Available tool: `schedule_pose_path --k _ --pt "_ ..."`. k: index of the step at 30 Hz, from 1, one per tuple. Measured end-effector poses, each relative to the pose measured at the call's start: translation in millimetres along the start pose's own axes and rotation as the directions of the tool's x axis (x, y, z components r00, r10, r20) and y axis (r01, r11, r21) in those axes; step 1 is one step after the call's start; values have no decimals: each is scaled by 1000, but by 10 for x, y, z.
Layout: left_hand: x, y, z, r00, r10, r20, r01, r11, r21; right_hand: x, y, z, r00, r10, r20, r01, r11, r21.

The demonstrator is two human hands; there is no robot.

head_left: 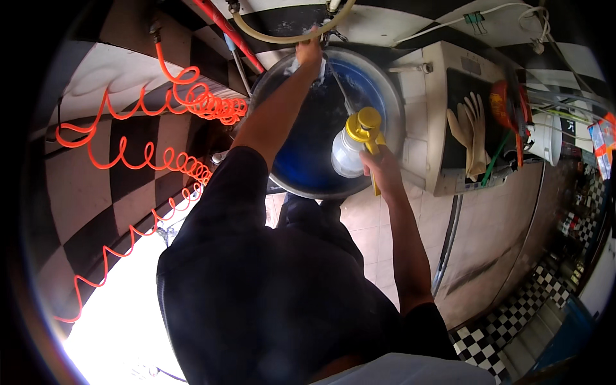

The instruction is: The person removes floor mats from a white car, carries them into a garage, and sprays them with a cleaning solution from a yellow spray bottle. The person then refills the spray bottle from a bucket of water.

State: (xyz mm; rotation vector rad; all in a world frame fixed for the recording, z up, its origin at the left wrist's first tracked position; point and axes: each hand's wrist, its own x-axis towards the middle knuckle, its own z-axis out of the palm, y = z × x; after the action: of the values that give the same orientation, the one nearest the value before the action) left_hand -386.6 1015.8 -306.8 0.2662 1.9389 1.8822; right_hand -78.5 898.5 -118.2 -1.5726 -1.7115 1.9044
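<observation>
My right hand (384,168) is closed around the yellow handle of a pump sprayer (348,157) with a whitish translucent bottle and a yellow top. The sprayer is held tilted over a large round drum (393,96) with a grey rim and a blue inside, and a thin wand-like line runs from its top toward the far side. My left hand (309,51) reaches across the drum to its far rim, close to a metal tap fitting (333,33) at the wall. Its fingers look closed, but what they grip is hidden. Something whitish (319,72) shows beside that wrist, inside the drum.
A beige hose (276,40) arches above the drum. Coiled orange air hose (208,102) hangs along the checkered wall at left. To the right stands a pale cabinet (436,115) with work gloves (473,131) and a red tool (504,106) on its dark top. A white bucket (545,138) stands beyond.
</observation>
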Motion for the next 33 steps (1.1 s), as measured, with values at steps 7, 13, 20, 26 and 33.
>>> schedule_pose_path --k 7,13,20,26,33 --pt "-215 728 93 987 86 137 -152 778 610 -111 1 -47 999 -40 -28 41 999 9" --pt "111 631 -23 909 49 413 -309 746 590 -329 103 -158 993 -69 -92 65 997 -41" --pt "354 447 -264 751 79 656 -200 973 112 -864 257 -568 980 -124 -157 111 990 -87" --pt "-964 473 -498 863 30 505 67 983 -174 -1321 453 -1060 969 -180 -167 170 983 -77" --pt "-2658 1180 -1101 793 17 610 310 850 -426 -1850 773 -1531 929 -369 3 363 911 -197"
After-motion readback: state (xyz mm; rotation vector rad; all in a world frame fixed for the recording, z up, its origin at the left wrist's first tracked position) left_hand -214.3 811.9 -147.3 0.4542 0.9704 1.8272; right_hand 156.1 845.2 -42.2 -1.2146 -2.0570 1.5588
